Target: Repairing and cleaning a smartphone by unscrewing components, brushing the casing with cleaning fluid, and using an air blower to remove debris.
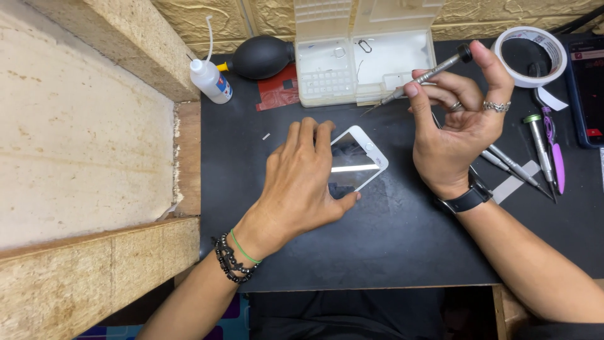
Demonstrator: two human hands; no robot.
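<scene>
black mat (390,252) covered the bench, and a white phone (360,165) lay at the centre of the frame under the left hand (301,182), which pressed flat and open on it. the right hand (456,119), upper right, was closed around a slim screwdriver (425,77), tip angled down-left, above the mat. a good turn would need the phone pinned firmly and the tip seated square. a clear parts box (362,56) sat just behind; spare drivers (513,165), tape roll (530,55), blower (261,56) and glue bottle (211,80) crowded the edges.
</scene>
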